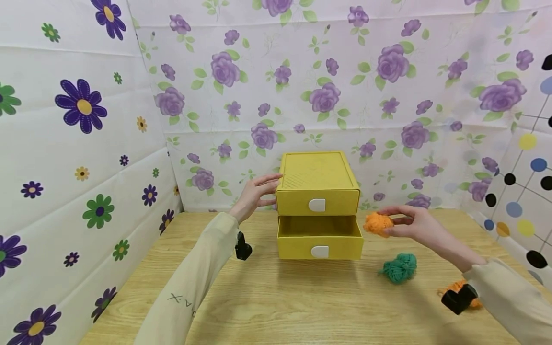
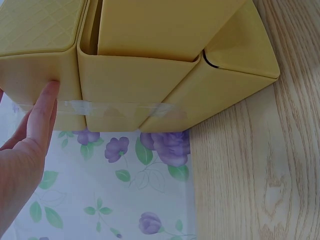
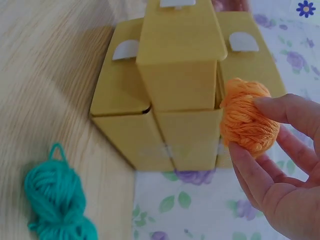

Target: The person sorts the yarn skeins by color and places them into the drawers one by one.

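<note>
A yellow drawer cabinet (image 1: 319, 170) stands at the back of the table. Its middle drawer (image 1: 320, 247) is pulled out, while the top drawer (image 1: 297, 203) is closed; the right wrist view also shows a closed bottom drawer (image 3: 117, 85). My left hand (image 1: 258, 191) touches the cabinet's upper left side with extended fingers. To the right of the open drawer, my right hand (image 1: 411, 224) pinches an orange yarn ball (image 3: 250, 117) between thumb and fingers, above the table. A green yarn skein (image 1: 400, 268) lies below that hand on the table.
Another orange yarn skein (image 1: 458, 287) lies at the right, partly hidden by the black wrist device (image 1: 459, 299). Flower-patterned sheets (image 1: 241, 110) hang behind the table and to the left; a dotted sheet (image 1: 526, 191) hangs on the right.
</note>
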Demonstrator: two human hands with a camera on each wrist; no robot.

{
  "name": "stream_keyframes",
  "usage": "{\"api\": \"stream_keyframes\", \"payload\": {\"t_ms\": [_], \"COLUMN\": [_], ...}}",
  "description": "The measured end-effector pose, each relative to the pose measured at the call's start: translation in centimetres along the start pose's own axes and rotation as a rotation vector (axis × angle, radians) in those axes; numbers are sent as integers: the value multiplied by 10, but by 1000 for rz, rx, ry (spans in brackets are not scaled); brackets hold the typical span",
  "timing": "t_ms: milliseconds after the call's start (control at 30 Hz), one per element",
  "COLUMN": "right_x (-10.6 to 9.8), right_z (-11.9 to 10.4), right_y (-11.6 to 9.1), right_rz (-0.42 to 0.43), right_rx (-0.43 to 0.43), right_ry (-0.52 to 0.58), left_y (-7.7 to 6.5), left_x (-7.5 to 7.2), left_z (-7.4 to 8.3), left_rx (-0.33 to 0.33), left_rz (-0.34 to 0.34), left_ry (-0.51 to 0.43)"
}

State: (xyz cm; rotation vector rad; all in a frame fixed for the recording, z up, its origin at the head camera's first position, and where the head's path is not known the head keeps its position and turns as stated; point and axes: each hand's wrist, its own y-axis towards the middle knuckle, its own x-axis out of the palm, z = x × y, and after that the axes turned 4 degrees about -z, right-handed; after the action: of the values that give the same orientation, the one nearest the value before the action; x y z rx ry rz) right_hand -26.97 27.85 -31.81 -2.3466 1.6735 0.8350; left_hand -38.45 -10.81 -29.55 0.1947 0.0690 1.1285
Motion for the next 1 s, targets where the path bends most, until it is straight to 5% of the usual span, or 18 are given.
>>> {"api": "stream_keyframes", "payload": {"t_ms": [1000], "right_x": [65], "right_z": [-50], "right_y": [55], "right_rz": [-81], "right_rx": [-64], "right_ry": [109], "left_y": [0], "left_x": [0], "left_z": [-1], "left_rx": [1], "left_rz": [-9], "left_ry": [1]}}
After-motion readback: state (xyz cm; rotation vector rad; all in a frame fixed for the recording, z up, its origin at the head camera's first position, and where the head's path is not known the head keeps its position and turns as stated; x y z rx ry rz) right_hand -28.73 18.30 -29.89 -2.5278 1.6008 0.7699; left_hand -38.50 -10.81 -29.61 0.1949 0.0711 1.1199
